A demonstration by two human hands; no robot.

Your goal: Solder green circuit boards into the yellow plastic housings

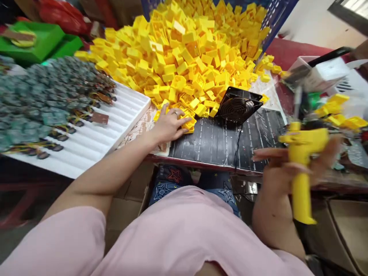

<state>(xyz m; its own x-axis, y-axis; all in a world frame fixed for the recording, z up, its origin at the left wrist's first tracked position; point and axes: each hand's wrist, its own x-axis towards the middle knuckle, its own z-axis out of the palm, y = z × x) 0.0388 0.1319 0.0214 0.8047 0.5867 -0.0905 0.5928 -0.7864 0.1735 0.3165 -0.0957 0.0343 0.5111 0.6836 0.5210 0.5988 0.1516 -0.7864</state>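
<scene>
My left hand (171,124) rests at the front edge of a big heap of yellow plastic housings (184,57). Its fingers are spread over several of the small box-shaped pieces, touching them, and a ring shows on one finger. On the right, my right hand (283,178) is wrapped round the handle of a yellow glue gun (300,168), raised above the table's front edge. Motion blurs the hand and the glue gun. Between my hands stands a small black fan (237,106), tilted on the dark board (201,147), with its cord running to the front edge.
At left, a white ribbed foam tray (115,130) carries many grey-green parts (37,99) with wires. Green bins (37,40) stand behind it. A blue crate (277,21) backs the yellow heap. More yellow pieces (335,111) and a white box (327,74) lie at right.
</scene>
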